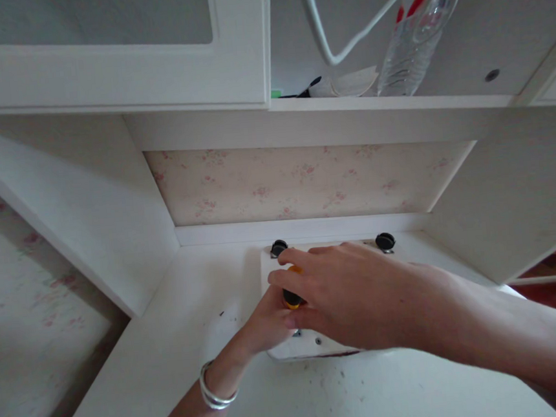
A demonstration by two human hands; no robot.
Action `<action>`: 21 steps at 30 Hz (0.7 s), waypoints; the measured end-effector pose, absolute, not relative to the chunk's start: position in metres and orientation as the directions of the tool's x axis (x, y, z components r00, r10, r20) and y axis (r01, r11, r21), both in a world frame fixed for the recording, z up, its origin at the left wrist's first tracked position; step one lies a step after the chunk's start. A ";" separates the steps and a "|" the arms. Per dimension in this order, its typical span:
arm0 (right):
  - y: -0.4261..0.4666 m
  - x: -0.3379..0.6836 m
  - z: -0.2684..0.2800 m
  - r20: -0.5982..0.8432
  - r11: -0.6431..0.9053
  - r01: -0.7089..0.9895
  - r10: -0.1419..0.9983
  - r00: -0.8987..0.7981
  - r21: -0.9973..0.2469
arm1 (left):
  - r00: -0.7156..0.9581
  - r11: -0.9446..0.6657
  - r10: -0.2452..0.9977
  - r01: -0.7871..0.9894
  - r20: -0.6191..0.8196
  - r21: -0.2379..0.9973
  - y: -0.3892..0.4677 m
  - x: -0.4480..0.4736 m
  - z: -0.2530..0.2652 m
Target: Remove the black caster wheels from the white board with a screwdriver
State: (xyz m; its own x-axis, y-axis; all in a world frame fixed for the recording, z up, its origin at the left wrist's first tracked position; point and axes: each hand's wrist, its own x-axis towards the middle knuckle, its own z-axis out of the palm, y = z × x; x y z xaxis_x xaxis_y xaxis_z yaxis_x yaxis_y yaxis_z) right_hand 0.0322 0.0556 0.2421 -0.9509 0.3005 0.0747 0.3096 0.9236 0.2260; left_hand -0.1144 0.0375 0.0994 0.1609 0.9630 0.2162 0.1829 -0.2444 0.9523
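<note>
My right hand [344, 293] reaches in from the right, its fingers curled round the black-and-orange handle of a screwdriver [292, 298]. Just below and left of it is my left hand [271, 322], closed, with a silver bangle at the wrist. Its fingertips lie behind the right hand, so what they grip is hidden. Both hands are over a white board [283, 349] lying flat on a white surface. Black caster wheels show at its far edge, one at the left [278, 248] and another at the right [385, 242]. A screw head [318, 341] shows near the board's front edge.
The white desktop [225, 382] has dark crumbs in front of the board. Side panels [78, 206] stand left and right. Overhead, an open shelf [386, 105] holds a clear plastic bottle [410, 47], papers [354, 83] and a hanging white cable [330, 51].
</note>
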 end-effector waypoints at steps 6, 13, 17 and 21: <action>0.056 0.031 0.242 0.069 0.934 0.282 0.274 -0.959 0.220 | 0.226 -0.151 0.968 0.186 0.108 0.971 0.039 -0.118 0.088; 0.053 0.052 0.245 0.032 0.909 0.408 0.406 -0.913 0.083 | 0.304 -0.286 0.921 0.108 0.242 0.952 0.027 -0.139 0.091; 0.055 0.067 0.242 0.043 0.881 0.473 0.473 -0.880 -0.005 | 0.258 -0.253 0.946 0.206 0.197 0.945 0.018 -0.154 0.089; 0.054 0.082 0.240 0.061 0.825 0.558 0.564 -0.824 -0.092 | 0.200 -0.231 0.966 0.379 0.165 0.896 0.005 -0.161 0.083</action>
